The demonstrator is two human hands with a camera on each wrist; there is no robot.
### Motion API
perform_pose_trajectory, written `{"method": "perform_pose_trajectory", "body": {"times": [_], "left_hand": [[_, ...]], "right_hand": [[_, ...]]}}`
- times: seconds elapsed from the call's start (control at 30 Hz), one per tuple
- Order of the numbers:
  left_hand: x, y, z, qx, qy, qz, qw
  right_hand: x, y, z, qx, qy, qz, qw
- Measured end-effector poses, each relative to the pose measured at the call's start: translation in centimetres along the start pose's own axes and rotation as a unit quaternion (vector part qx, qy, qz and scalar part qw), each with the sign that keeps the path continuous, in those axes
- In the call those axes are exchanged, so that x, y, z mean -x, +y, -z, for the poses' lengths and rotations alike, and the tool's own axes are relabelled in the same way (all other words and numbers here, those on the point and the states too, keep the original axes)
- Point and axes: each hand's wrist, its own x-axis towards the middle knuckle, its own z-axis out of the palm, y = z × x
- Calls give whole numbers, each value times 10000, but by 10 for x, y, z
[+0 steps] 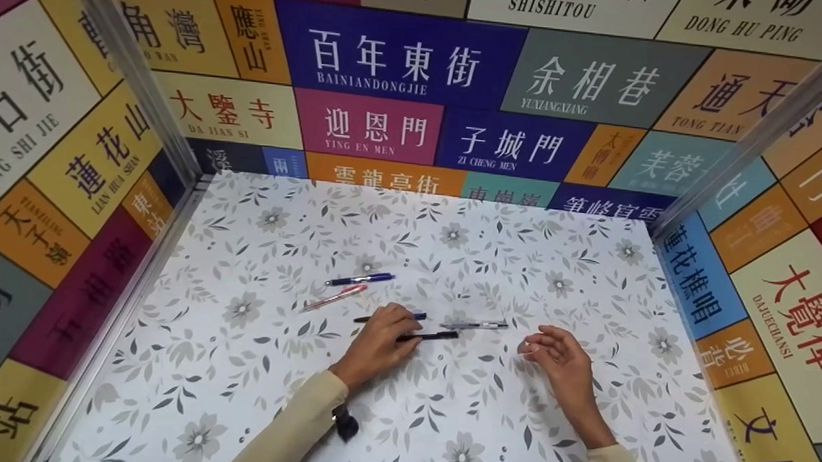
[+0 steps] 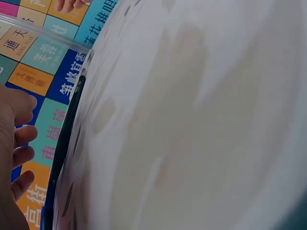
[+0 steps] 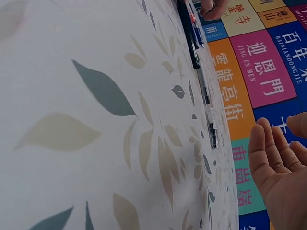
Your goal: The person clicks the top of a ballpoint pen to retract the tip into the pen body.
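My left hand [image 1: 380,339] hovers with loosely bent fingers over the pens in the middle of the table. Under its fingers lies a dark pen with a blue end [image 1: 418,316], its middle hidden. A black pen [image 1: 440,335] sticks out to the right from below the same hand. In the left wrist view the fingers [image 2: 24,155] show a gap to the dark pen on the table. To the right, a clear pen with a dark grip [image 1: 476,324] lies on the cloth. My right hand [image 1: 563,363] is raised beyond it, fingers relaxed and holding nothing.
Behind the left hand lie a blue pen [image 1: 361,279] and a red clear-barrelled pen [image 1: 337,297]. A white cloth with grey flowers [image 1: 275,390] covers the table. Panels with coloured street-name signs [image 1: 390,52] rise at the back and both sides.
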Motion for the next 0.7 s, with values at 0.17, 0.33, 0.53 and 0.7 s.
{"method": "perform_pose_trajectory", "body": {"times": [0.17,0.33,0.53,0.7], "left_hand": [[0,2,-5,173,-313,147,9993],[1,-1,-9,-37,-462,129,9988],[3,-6,-12,-612,-583,-162,9963],[3,-10,-14,-931,-587,-285,9935]], "right_hand": [[0,1,-1,2,16,-55,10000],[1,0,-2,-17,3,-89,10000],[1,2,-2,-2,5,-93,10000],[2,2,-3,-30,44,-172,9998]]}}
